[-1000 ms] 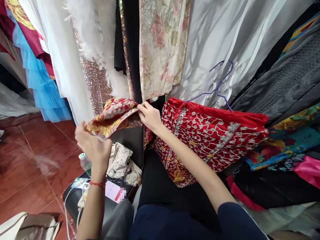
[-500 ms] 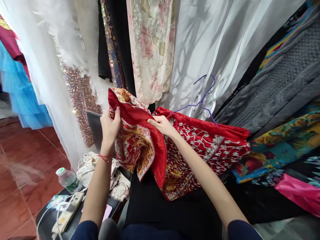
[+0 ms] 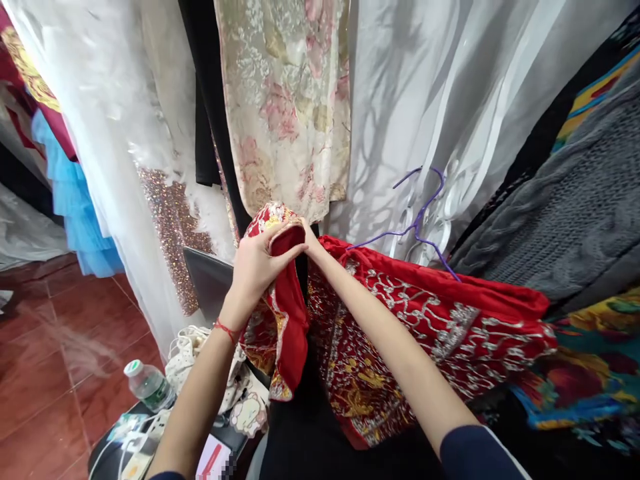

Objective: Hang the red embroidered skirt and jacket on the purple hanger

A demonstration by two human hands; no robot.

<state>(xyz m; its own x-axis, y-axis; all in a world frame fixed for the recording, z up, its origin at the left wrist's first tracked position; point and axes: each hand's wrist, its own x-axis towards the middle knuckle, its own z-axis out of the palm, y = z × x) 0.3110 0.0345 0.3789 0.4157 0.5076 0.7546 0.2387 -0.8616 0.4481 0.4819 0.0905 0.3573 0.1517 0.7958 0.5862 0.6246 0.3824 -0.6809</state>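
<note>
Centre of frame: left hand pinches embroidered cloth between thumb and fingers. Right hand against it, grip hidden. Purple hanger right of centre.

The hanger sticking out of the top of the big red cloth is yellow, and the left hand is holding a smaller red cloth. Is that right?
Not quite: the hanger is purple, not yellow, as the head view shows. It does stick out of the big red cloth, and the left hand is holding the smaller red cloth.
</note>
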